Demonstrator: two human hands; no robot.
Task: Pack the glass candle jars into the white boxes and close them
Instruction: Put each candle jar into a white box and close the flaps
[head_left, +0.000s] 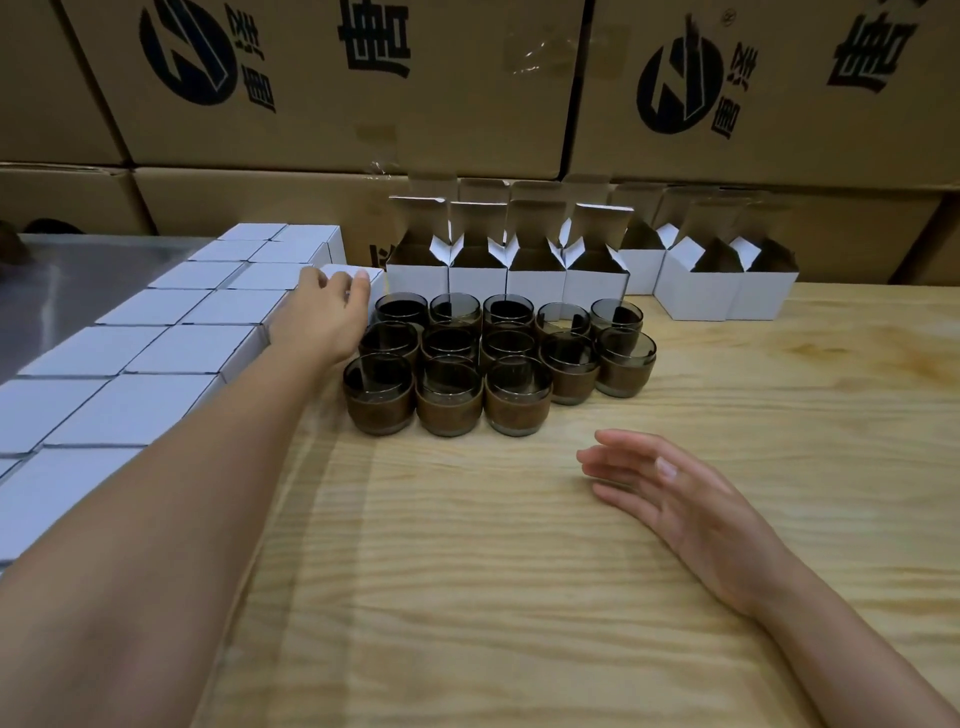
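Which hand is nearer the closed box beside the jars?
Left. The left hand holds the box, fingers curled over it; the right hand is away, over the table.

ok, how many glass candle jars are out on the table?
13 glass candle jars, clustered on the wooden table in front of the open white boxes: five in the back row, five in the middle, three front-left. Any inside boxes would be hidden.

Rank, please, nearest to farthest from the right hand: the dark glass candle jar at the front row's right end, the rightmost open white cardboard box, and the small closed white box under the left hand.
1. Dark glass candle jar, just ahead-left of the right hand.
2. Open white cardboard box, back right.
3. Closed white box, back left, under the left hand.
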